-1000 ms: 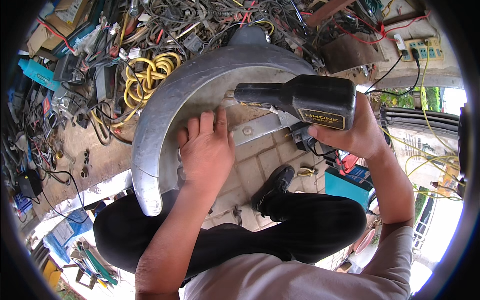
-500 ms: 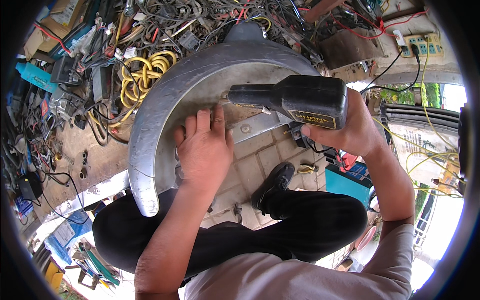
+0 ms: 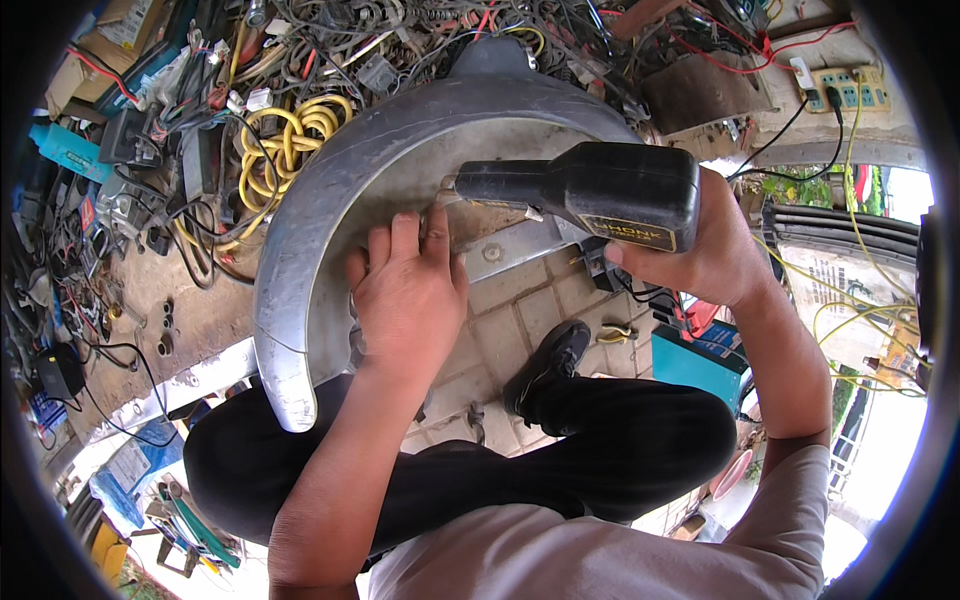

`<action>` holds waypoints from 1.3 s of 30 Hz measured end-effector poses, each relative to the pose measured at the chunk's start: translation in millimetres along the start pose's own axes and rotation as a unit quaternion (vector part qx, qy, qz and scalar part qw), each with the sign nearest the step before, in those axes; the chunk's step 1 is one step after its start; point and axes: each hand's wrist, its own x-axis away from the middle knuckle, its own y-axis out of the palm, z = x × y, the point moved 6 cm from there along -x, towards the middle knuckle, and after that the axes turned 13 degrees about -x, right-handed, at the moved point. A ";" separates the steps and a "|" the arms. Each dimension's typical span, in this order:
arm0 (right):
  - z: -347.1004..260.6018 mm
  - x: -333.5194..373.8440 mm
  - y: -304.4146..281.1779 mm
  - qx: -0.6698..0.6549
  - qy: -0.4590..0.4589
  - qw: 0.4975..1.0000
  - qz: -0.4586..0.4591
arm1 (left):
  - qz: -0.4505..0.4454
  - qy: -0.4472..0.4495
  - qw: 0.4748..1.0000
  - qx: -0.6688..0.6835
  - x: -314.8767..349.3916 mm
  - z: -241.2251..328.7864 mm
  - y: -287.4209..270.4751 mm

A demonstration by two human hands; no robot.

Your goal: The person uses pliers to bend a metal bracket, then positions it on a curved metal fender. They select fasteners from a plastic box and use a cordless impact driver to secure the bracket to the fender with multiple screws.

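A grey, scuffed curved fender (image 3: 290, 230) lies across the bench edge, arching around my hands, with its near end over my left thigh. My left hand (image 3: 410, 290) reaches inside the arch, fingers stretched and slightly apart, its index fingertip by the metal tip of a black pistol-shaped power tool (image 3: 630, 195). My right hand (image 3: 715, 250) is wrapped around that tool's grip, which is mostly hidden under the body. The nose points left. Whether the tip touches my finger or the surface beneath, I cannot tell.
Tangled cables and a coiled yellow hose (image 3: 290, 150) fill the wooden bench (image 3: 200, 320). A power strip (image 3: 848, 92) with plugged-in cords is at far right. A teal box (image 3: 695, 365) stands on the brick floor, with yellow-handled pliers (image 3: 615, 333) nearby.
The black tool has shifted slightly up and to the left, its tip now closer to my left index fingertip. My left hand stays nearly in place.
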 end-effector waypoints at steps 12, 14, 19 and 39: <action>-3.4 2.1 -4.2 0.011 0.011 1.000 0.014 | 0.008 0.000 1.000 0.003 -0.3 -0.5 0.2; -3.5 2.5 -3.9 0.011 0.014 1.000 0.006 | 0.008 0.000 1.000 0.002 -0.5 -0.8 0.3; -5.0 3.9 -4.1 0.023 0.000 1.000 0.003 | 0.008 -0.001 1.000 0.001 -0.5 -0.9 0.0; 4.6 -0.4 -6.2 0.029 0.028 0.999 0.008 | 0.018 0.005 1.000 0.006 2.6 -1.2 -1.1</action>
